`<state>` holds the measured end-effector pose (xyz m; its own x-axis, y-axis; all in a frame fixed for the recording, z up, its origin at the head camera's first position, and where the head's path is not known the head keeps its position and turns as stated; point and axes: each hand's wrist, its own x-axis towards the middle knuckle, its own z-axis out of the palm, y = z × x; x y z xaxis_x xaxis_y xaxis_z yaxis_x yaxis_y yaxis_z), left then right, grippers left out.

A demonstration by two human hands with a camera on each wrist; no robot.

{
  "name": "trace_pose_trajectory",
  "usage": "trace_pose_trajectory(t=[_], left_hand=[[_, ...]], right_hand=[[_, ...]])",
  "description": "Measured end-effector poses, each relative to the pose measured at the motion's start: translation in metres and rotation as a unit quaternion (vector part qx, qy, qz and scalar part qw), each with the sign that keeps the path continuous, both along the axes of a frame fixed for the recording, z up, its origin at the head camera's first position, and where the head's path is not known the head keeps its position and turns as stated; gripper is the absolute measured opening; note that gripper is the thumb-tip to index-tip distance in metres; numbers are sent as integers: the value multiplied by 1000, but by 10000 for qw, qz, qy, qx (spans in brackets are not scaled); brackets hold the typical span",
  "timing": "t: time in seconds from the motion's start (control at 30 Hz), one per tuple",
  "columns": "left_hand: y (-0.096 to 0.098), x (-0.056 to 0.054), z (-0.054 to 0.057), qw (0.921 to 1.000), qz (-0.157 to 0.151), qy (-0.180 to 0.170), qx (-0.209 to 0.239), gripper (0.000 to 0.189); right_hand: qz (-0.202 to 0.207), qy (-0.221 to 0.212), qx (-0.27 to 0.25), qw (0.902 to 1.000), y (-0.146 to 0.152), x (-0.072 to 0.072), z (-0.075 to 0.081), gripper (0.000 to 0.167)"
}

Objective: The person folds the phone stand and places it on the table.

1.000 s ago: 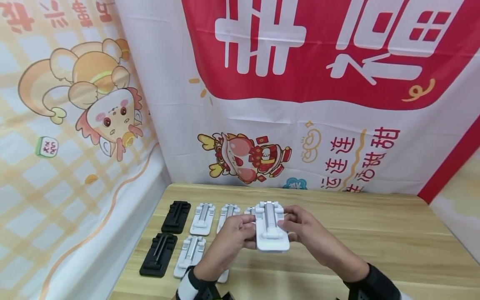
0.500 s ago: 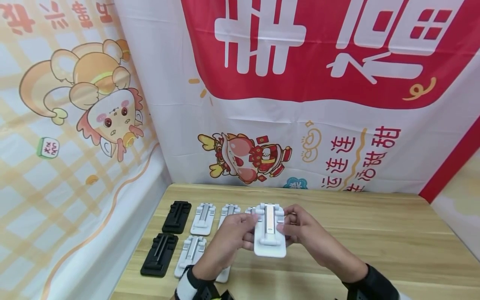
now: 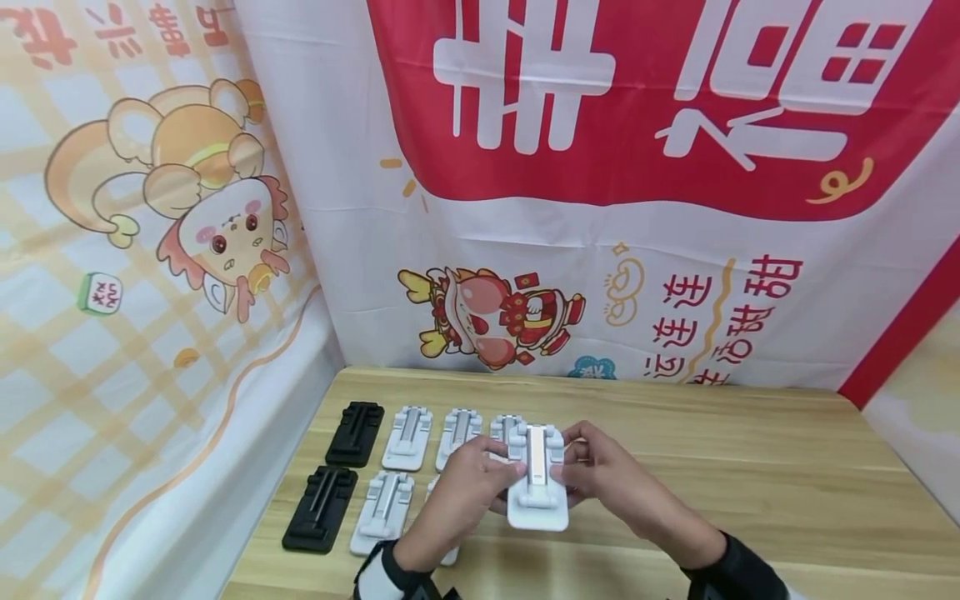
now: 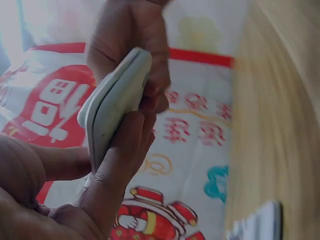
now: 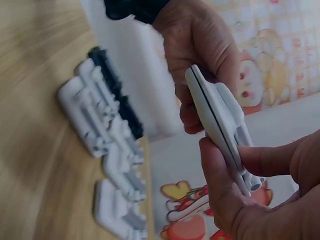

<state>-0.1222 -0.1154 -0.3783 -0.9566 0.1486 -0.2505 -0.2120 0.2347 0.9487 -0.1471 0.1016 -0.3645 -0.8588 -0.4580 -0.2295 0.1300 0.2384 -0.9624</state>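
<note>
A white folding phone stand (image 3: 537,500), folded flat, is held up above the table between both hands. My left hand (image 3: 474,479) pinches its left edge, thumb on the front and fingers behind. On the opposite edge, my right hand (image 3: 611,467) grips it the same way. Seen edge-on in the left wrist view, the phone stand (image 4: 117,100) shows its thin layers pressed together. The right wrist view shows the phone stand (image 5: 215,115) with the right thumb against its hinged side.
Two black phone stands (image 3: 321,508) lie at the table's left, beside several white ones (image 3: 407,437) in two rows. The left forearm partly covers one white stand. A printed cloth (image 3: 525,225) hangs behind the wooden table (image 3: 750,467), another at the left.
Both hands have lowered the phone stand slightly and brought it a little nearer. More of the white stand behind it now shows. The stands on the table have not moved.
</note>
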Motion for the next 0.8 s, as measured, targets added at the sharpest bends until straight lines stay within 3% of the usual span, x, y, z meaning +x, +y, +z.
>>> trace_pose_trajectory(t=[0.17,0.27,0.37,0.53,0.67,0.8], left_hand=[[-3,-1,-37,9951,-25,549,-824,29],[-6,-3,-59,9865,-68,935,-1340,20],[-8,-3,-74,9784,-80,1199,-1684,14],[-11,0,-86,9701,-167,1225,-2091,3],[-11,4,-91,9586,-187,1372,-2489,22],[-10,5,-92,9473,-174,1607,-2767,27]], right_hand=[[-155,29,542,9984,-11,-2,-39,36],[-169,71,921,9956,-19,-3,-59,33],[-177,164,1238,9920,-26,-5,-74,32],[-177,305,1505,9880,-35,-7,-89,28],[-112,627,1562,9857,-40,-5,-102,27],[-174,892,1619,9826,-46,-5,-113,26]])
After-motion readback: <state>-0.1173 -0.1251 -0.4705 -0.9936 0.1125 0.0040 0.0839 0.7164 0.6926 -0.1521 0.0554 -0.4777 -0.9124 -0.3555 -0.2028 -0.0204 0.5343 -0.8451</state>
